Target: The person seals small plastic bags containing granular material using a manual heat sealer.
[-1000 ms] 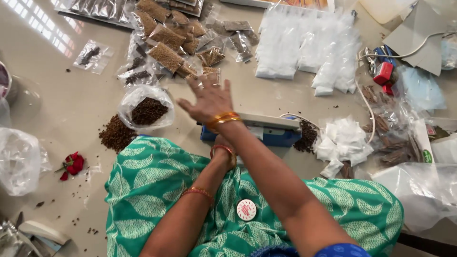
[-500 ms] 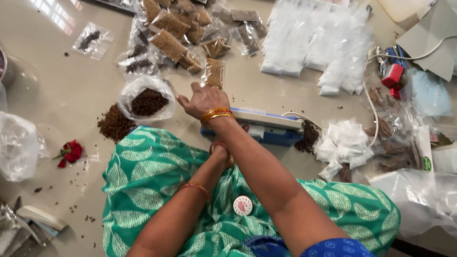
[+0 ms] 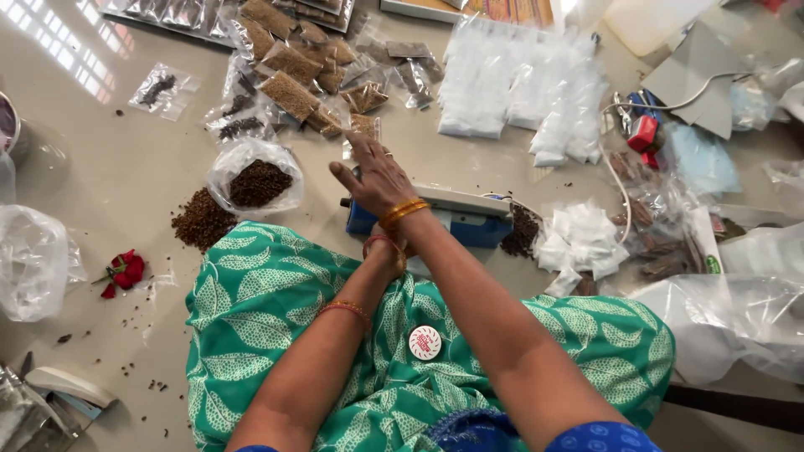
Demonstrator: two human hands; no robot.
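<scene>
Fabric lies nearest you — a green cloth with a pale leaf print, soft and creased over your lap, with a small round white badge on it. Your two forearms cross above it. Your left hand is mostly hidden under your right wrist, so you cannot tell whether its grip is open or closed. Your right hand reaches forward, fingers spread and loose, holding nothing, with its fingertips at a small clear packet of brown filling.

Just under that wrist sits a blue and white heat sealer, hard-edged and boxy, partly covered by your arm. To its left a loose heap of dark brown seed lies on the pale glossy floor, touching an open clear plastic bag of the same. A red rose lies well apart on the left, near a crumpled clear bag. To the right of the sealer are white folded pouches.

Farther out — past your fingers — filled packets of tan and brown grain overlap in a crowded cluster, and a stack of empty whitish bags lies to their right. A red and blue tool with a white cord sits beyond on the right.
</scene>
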